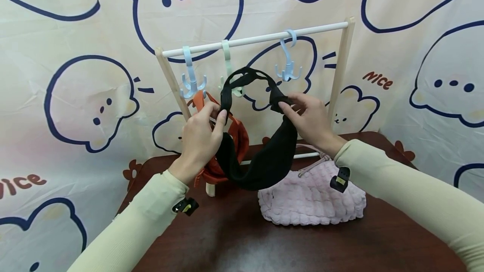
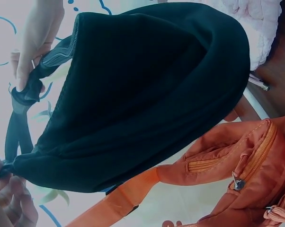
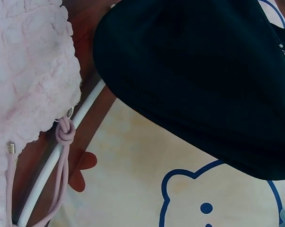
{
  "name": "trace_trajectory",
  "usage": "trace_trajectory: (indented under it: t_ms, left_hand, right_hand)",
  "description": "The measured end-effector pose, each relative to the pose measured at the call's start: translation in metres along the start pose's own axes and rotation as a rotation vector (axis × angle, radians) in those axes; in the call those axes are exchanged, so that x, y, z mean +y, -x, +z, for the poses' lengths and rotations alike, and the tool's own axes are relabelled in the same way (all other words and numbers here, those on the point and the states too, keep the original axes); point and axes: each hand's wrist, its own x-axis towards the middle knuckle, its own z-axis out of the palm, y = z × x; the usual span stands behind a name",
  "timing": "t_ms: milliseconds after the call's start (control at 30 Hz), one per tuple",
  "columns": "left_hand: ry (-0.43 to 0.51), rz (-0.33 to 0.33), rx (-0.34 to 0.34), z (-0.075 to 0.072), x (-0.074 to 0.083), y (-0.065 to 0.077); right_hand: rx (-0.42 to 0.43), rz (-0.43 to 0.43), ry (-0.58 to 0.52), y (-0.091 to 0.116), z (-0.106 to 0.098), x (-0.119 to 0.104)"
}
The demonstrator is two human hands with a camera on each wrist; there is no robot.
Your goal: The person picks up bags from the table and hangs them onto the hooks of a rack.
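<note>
A black cloth shoulder bag (image 1: 261, 171) hangs between my two hands in front of the rack, its strap (image 1: 245, 77) arching up in a loop. My left hand (image 1: 200, 135) pinches the strap's left side between thumb and fingers. On the other side my right hand (image 1: 311, 116) pinches the strap near a knot (image 1: 277, 98). Seen from the left wrist, the bag's body (image 2: 142, 94) droops wide, with a zipper along its opening. Behind it, an orange bag (image 1: 240, 137) hangs by its strap from the left blue hook (image 1: 192, 81), partly hidden by my left hand and the black bag.
A wooden rack with a white rail (image 1: 257, 39) stands on the dark brown table (image 1: 234, 238). A green hook (image 1: 227, 53) and a second blue hook (image 1: 288, 64) hang from the rail. The quilted pink bag (image 1: 314, 200) lies on the table at the right.
</note>
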Motion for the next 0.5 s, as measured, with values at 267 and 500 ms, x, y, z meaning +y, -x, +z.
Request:
trace_trajectory:
  t_ms: [267,500]
  left_hand:
    - [-0.006,-0.003,-0.001,-0.0003,0.0015,-0.0014]
    - [-0.013,0.009,-0.003,0.0011,0.0021,-0.0031]
  right_hand:
    - [0.01,-0.013,-0.023,-0.0006,0.0044,0.0021]
    - [0.0,-0.01,0.007,-0.0058,0.0058,-0.001]
